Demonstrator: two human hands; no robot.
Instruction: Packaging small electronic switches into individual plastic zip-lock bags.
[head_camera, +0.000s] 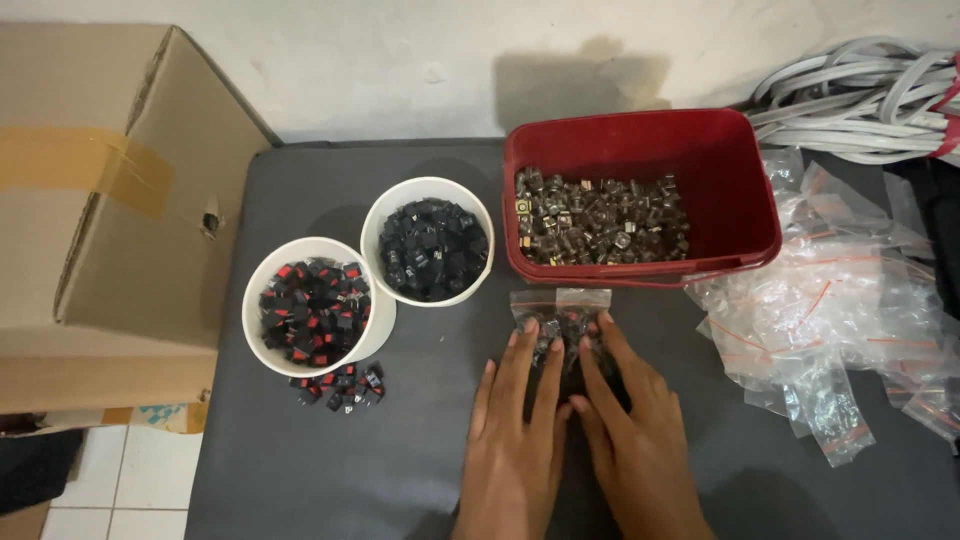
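Note:
A small clear zip bag (560, 312) holding dark little parts lies flat on the grey table (420, 470), just in front of the red tub (740, 190). My left hand (515, 440) and my right hand (635, 440) lie side by side, palms down, fingertips pressing on the bag's lower half. Neither hand lifts it. The red tub holds several small dark metallic parts (600, 222). The bag's top strip with its red line sticks out beyond my fingertips.
Two white cups stand at left: one (312, 305) with black-and-red parts, one (428, 245) with black parts. A few loose black-and-red parts (340, 386) lie beside the first cup. A cardboard box (110, 210) is far left, a pile of empty zip bags (850, 320) right, grey cables (870, 100) behind.

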